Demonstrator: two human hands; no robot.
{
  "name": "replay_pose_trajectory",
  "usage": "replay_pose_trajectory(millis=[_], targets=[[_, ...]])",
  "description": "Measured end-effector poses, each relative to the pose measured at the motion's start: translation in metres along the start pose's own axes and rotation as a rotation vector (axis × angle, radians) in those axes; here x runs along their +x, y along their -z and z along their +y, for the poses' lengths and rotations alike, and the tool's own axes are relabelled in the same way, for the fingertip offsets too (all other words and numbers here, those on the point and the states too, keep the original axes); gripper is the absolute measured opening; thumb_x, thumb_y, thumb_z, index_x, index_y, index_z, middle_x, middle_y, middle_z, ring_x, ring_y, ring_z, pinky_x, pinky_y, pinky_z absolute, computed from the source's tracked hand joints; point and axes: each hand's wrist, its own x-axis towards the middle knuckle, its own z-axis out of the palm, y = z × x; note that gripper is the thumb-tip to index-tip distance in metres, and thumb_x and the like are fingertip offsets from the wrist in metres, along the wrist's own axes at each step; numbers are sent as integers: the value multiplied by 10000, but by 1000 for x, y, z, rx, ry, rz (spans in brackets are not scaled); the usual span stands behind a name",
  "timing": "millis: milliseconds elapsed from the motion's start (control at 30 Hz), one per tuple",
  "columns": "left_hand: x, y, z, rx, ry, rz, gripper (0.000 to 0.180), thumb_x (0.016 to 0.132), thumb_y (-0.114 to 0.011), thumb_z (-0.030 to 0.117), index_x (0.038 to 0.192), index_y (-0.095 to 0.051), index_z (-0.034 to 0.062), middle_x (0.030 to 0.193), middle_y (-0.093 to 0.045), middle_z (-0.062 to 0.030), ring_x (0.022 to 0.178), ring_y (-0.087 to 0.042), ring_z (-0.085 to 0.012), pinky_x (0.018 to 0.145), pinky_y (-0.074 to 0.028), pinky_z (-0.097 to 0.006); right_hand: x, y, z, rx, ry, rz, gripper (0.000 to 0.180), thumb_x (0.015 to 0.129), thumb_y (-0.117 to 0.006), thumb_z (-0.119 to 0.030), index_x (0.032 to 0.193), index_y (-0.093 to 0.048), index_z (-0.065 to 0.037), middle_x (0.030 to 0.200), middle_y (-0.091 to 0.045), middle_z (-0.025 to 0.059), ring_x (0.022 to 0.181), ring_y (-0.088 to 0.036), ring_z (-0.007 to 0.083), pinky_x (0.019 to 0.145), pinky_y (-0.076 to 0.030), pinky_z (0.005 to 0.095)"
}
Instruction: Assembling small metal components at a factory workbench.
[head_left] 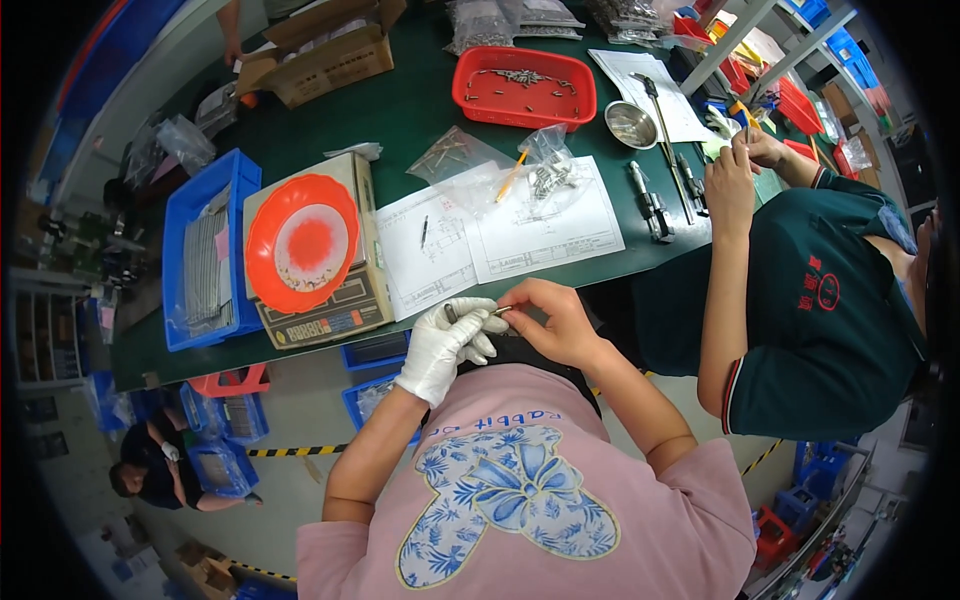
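Note:
In front of my chest, close to the table's near edge, my two hands meet. My left hand, in a white glove, is closed with its fingers curled. A small dark piece shows between the gloved fingers, too small to name. My bare right hand pinches a small metal pin between thumb and forefinger, and the pin's other end reaches the gloved fingertips. Just beyond the hands lie printed drawing sheets, with a pen, a yellow pencil and a clear bag of small metal parts.
An orange bowl sits on a cardboard box beside a blue crate. Farther back are a red tray of metal pins and a steel bowl. Measuring tools lie to the right, near a co-worker at the table.

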Motion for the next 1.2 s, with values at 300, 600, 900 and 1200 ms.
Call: replay_pose_trajectory(millis=[300, 600, 900, 1200], targets=[[1, 2, -2, 23, 0, 13, 168, 841, -477, 90, 965, -530, -10, 810, -618, -125, 525, -556, -100, 447, -450, -190, -2, 3, 5, 9, -201, -117, 81, 776, -542, -46, 809, -554, 27, 680, -580, 80, 605, -559, 123, 558, -445, 227], [-1, 4, -7, 14, -29, 32, 166, 841, -478, 92, 960, -534, -9, 804, -619, -118, 534, -559, -99, 449, -454, -186, -1, 0, 4, 83, -403, -228, 104, 775, -555, -65, 828, -552, 24, 673, -579, 70, 606, -554, 114, 560, -442, 227], [-1, 8, -8, -19, -22, 41, 163, 839, -486, 94, 958, -534, -7, 809, -615, -122, 535, -560, -102, 456, -465, -187, 1, -1, 4, 29, -445, -221, 124, 757, -585, -83, 820, -557, 20, 706, -576, 55, 623, -529, 98, 569, -429, 228], [3, 7, -9, -5, -27, 25, 176, 842, -482, 97, 972, -530, -11, 815, -613, -123, 551, -562, -102, 463, -466, -186, -1, -2, 12, 152, -554, -243, 132, 760, -568, -80, 856, -543, 8, 685, -563, 54, 586, -498, 100, 563, -421, 226]])
